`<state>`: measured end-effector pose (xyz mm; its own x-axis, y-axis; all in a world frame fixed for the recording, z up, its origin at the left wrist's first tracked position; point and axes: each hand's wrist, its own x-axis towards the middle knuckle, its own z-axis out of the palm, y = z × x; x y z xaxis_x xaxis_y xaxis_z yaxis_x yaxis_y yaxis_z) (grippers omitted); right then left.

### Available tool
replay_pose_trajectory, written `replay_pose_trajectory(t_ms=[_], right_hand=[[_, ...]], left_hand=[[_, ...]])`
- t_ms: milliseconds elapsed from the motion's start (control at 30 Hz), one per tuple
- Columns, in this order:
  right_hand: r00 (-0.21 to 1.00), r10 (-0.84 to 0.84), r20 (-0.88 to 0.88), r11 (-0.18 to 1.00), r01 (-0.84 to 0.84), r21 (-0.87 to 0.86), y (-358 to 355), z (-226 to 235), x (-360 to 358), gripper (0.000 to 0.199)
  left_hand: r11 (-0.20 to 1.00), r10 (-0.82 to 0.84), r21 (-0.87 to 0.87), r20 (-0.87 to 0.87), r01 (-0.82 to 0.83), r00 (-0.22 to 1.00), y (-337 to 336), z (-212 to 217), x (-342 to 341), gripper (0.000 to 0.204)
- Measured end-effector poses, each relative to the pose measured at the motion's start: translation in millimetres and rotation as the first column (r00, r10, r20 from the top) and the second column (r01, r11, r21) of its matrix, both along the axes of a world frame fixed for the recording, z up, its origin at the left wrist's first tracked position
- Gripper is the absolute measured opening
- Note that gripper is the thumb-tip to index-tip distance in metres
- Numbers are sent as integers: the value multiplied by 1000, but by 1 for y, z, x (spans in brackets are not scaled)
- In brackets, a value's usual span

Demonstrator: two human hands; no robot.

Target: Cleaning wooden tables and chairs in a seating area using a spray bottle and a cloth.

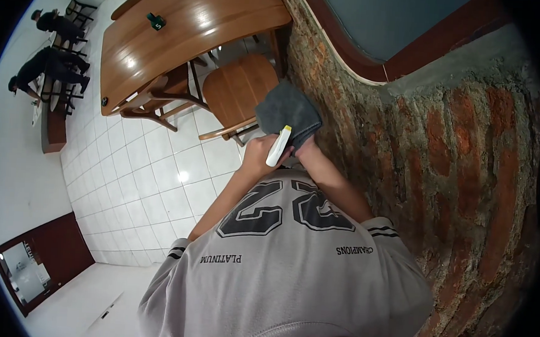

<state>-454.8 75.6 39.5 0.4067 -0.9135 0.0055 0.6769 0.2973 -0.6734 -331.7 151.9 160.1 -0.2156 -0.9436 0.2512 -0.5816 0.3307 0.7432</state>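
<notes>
Two forearms (217,202) angle inward before the torso (289,261), nearly meeting. The left hand (260,154) grips a tilted white, yellow-tipped item (278,148); the right hand (308,148), partly covered, grasps a dark grey cloth (288,110) between the wooden chair (235,84) and brick wall (442,153).

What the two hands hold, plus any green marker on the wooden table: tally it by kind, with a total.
Sprayer: 1, white with a yellow tip, in the left hand
Cloth: 1, grey, in the right hand
Green marker: 1, on the table
Total: 3
</notes>
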Motion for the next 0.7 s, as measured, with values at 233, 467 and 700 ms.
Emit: replay_pose_trajectory(t_ms=[233,467,700], right_hand=[[996,-90,-23,995,91,48,-1,15,24,47],[911,-40,411,910,-136,391,-23,74,44,50],[953,-160,257,955,83,284,-50,77,90,58]], left_hand=[[999,-45,31,-7,45,999,-28,-29,45,21],[1000,30,12,-166,-28,986,-73,34,92,18],[968,-187,-187,-111,165,976,-88,45,115,17]])
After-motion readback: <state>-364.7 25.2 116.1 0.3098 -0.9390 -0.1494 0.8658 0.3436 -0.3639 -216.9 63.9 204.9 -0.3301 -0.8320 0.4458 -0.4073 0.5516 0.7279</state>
